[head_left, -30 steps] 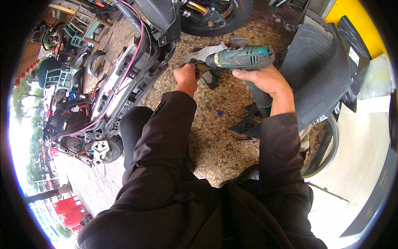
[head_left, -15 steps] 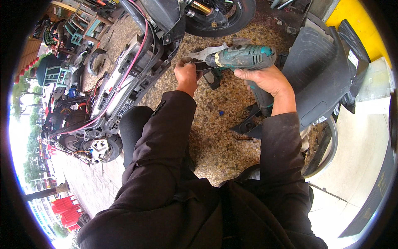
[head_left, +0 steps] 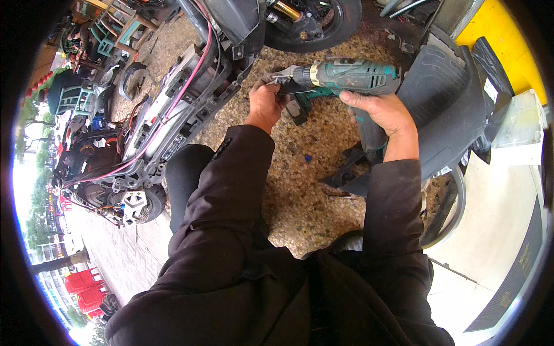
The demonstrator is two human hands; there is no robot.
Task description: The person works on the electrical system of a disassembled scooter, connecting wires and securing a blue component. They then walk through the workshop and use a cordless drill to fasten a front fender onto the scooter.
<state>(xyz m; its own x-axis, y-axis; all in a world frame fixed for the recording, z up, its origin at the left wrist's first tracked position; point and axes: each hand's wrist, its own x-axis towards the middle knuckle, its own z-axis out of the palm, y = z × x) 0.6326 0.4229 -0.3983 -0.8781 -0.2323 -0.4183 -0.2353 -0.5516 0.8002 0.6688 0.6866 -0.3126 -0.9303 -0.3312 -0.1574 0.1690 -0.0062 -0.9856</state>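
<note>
My right hand is wrapped round the grip of a green and black cordless drill, whose chuck points left. Its front end meets a small thin metal piece pinched in the fingers of my left hand. The piece's exact kind, and where the bit touches it, are hard to make out. Below the drill's nose, on the pebbled floor, lies another green and black tool, partly hidden behind my left fingers and the drill.
A stripped scooter frame with a pink cable runs along my left, a wheel at its far end. Close by on the right leans a large black plastic panel. A blue bit lies on the floor. Red stools stand far left.
The drill has shifted slightly right and sits more level, its chuck still close to my left fingers. Both hands keep their hold. The whole view has turned a little.
</note>
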